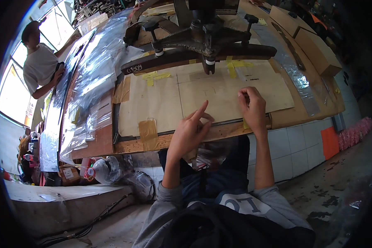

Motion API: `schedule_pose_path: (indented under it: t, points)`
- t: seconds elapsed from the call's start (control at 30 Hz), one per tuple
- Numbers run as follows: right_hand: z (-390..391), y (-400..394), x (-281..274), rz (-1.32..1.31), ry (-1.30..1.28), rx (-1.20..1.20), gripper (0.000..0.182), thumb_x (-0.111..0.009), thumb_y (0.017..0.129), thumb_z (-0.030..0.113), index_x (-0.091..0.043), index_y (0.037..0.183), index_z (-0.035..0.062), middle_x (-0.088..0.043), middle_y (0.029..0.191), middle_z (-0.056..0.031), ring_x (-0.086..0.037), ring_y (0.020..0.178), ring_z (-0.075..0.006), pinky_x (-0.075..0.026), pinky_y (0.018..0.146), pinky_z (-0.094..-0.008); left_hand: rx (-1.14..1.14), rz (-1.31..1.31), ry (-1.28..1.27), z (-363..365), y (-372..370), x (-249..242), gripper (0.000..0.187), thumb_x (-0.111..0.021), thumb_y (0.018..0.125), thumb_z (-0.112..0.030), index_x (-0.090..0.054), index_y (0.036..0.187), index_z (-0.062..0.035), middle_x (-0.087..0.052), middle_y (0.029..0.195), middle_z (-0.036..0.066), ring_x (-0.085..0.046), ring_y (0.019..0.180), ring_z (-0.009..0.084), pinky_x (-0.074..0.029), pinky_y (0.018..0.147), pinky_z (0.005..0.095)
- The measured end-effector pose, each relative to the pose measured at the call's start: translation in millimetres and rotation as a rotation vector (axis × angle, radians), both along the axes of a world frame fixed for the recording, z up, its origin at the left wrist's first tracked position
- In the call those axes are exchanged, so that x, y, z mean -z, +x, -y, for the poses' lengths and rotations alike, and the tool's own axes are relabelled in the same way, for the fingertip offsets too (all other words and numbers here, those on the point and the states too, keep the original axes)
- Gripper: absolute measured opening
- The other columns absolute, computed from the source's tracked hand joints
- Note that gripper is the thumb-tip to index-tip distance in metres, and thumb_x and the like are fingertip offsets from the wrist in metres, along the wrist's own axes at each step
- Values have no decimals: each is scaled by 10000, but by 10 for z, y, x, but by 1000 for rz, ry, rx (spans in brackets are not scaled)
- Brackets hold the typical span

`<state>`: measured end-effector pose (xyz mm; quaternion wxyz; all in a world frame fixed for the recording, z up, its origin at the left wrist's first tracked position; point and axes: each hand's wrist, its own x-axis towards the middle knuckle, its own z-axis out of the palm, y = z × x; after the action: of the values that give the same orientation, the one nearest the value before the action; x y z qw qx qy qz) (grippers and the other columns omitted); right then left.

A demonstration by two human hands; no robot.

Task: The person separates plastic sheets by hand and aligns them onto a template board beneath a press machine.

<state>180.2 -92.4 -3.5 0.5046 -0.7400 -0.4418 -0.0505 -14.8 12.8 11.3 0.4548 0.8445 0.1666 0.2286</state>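
My left hand [189, 135] is over the front edge of a pale sheet [153, 97] taped to the wooden table. Its index finger is stretched out and the thumb stands apart, with nothing visible between them. To the right, my right hand [253, 108] is above the same sheet, its fingers curled in towards the thumb. Whether something small is pinched there I cannot make out. Pencil-like lines and small dark marks show on the sheet. Beyond both hands, a dark metal machine head [208, 47] with a crossbar [165, 61] hangs over the sheet's far side.
Clear plastic film [97, 62] covers the table's left part. Cardboard boxes [318, 51] and a long flat strip [288, 45] lie at the right. Another person [41, 62] stands at the far left. Below the table are a large clear bottle [105, 170] and an orange panel [330, 142].
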Motion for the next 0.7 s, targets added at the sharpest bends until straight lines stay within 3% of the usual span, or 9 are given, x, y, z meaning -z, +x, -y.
schedule_pose_path:
  t: [0.37, 0.53, 0.7]
  points:
    - [12, -33, -38, -11, -33, -41, 92, -607, 885, 49, -590, 892, -41, -591, 878, -136, -640, 715, -249, -523, 642, -329, -50, 9, -28, 30, -60, 48, 609, -622, 821, -17, -455, 1404, -68, -704, 937, 28, -482, 501, 73, -439, 531, 250]
    - [66, -26, -41, -88, -10, -121, 102, -609, 896, 64, -609, 926, -34, -619, 934, -127, -643, 738, -201, -519, 690, -310, 100, 17, -160, 73, -220, -5, 659, -564, 799, 38, -402, 1432, -47, -660, 1139, 97, -587, 591, 69, -495, 604, 230]
    - [456, -383, -12, -542, 58, -252, 216, -585, 935, 91, -576, 1104, -44, -623, 1060, -111, -628, 873, -157, -525, 784, -285, 316, 66, -328, 312, -508, -100, 750, -551, 762, 81, -315, 1466, -26, -540, 1337, 168, -678, 685, 122, -536, 664, 252]
